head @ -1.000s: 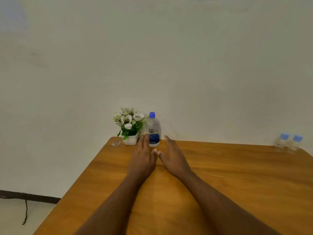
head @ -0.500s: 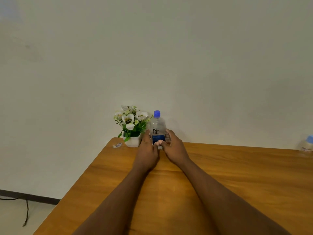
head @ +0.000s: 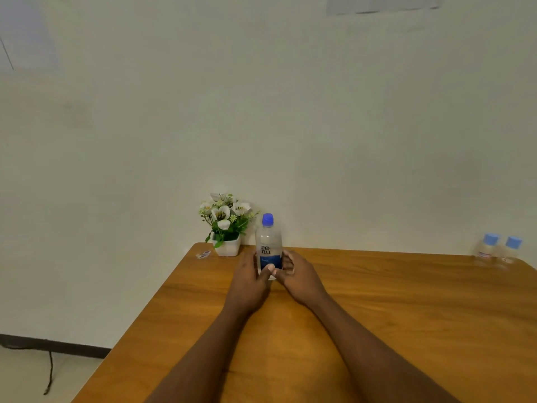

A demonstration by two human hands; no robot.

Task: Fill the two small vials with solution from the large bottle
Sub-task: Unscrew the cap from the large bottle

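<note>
The large clear bottle (head: 268,242) with a blue cap and a white-and-blue label stands upright on the wooden table (head: 377,301), near its far left corner. My left hand (head: 250,282) and my right hand (head: 299,276) grip its lower part from both sides, thumbs across the front. Two small clear vials (head: 488,250) (head: 510,253) with light blue caps stand side by side at the table's far right edge, an arm's length from both hands.
A small white pot of white flowers (head: 226,228) stands just left of the bottle against the wall. A small scrap or sticker (head: 203,253) lies at the table's far left corner. A cable (head: 49,373) lies on the floor at the left.
Both hands moved forward from flat on the table and closed round the bottle. The bottle now stands a little nearer to me, further from the flower pot.
</note>
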